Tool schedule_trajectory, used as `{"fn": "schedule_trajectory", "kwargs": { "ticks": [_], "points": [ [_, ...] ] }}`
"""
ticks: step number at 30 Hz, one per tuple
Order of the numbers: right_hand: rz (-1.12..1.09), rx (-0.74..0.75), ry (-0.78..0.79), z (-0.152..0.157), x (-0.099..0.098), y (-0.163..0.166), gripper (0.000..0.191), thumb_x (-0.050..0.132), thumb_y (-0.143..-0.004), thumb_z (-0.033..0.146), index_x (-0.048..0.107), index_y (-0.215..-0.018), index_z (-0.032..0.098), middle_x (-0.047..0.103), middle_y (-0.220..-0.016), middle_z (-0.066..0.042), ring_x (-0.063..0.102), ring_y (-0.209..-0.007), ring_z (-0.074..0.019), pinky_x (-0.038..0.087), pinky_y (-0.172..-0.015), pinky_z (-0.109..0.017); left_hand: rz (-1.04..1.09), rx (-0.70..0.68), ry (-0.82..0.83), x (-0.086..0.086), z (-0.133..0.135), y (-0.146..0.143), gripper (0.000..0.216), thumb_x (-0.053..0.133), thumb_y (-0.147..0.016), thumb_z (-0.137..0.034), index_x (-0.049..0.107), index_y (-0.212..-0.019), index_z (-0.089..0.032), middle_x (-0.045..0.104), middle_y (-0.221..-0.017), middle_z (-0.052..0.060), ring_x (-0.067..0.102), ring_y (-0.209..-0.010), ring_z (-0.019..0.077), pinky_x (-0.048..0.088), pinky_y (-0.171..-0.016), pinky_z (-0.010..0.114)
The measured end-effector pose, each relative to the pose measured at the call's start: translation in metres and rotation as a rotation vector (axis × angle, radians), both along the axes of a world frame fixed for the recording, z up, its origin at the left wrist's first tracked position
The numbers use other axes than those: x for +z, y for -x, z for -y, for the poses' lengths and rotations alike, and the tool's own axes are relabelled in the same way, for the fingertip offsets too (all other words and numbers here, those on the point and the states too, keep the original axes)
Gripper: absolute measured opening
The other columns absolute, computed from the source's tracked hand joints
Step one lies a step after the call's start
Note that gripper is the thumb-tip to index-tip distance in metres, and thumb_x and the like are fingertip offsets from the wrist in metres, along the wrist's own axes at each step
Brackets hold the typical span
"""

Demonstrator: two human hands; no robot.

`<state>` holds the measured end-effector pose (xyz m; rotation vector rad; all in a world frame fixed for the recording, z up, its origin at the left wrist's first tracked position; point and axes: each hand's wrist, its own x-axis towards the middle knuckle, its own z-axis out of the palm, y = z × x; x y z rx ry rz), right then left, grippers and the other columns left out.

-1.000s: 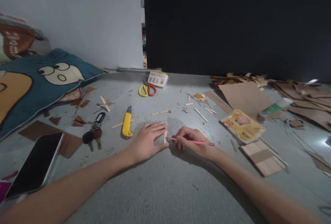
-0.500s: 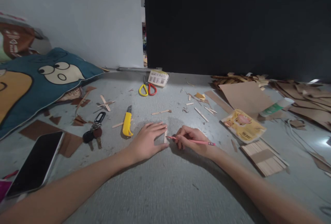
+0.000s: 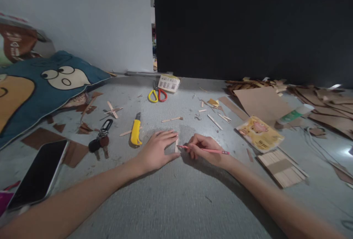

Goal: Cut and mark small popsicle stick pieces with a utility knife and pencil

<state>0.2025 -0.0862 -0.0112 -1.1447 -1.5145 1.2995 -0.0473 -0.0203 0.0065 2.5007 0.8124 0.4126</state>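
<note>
My left hand (image 3: 157, 146) lies on the grey surface, its thumb and forefinger at the two ends of a short wooden craft stick (image 3: 176, 145), steadying it. In my right hand (image 3: 205, 147) is a pink pencil (image 3: 213, 151), pinched near the front, its tip at the stick's right side. Left of my left hand rests a yellow utility knife (image 3: 135, 132), overlapping another craft stick (image 3: 125, 133). Beyond both hands lies a longer craft stick (image 3: 171, 120) with a darkened end.
Keys (image 3: 99, 142) and a phone (image 3: 38, 172) lie at left, below a blue cushion (image 3: 66, 79). Scissors (image 3: 157, 95) sit further back. At right are a bundle of craft sticks (image 3: 281, 169), a yellow packet (image 3: 259, 133), a glue tube (image 3: 295, 114) and cardboard (image 3: 260, 101).
</note>
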Motion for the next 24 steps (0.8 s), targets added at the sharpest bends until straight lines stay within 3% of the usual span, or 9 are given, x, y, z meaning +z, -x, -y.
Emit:
{"fn": "schedule_trajectory", "kwargs": {
  "ticks": [24],
  "points": [
    [0.007, -0.011, 0.025, 0.0013, 0.0075, 0.0023, 0.041, 0.072, -0.093, 0.058, 0.064, -0.076, 0.021, 0.070, -0.066, -0.003, 0.065, -0.060, -0.0146, 0.053, -0.057, -0.027, -0.020, -0.003, -0.029, -0.0001, -0.0005, -0.0003, 0.060, 0.066, -0.099, -0.059, 0.063, -0.148, -0.023, 0.059, -0.157, 0.011, 0.048, -0.152, 0.0293, 0.032, -0.129, 0.051]
  ]
}}
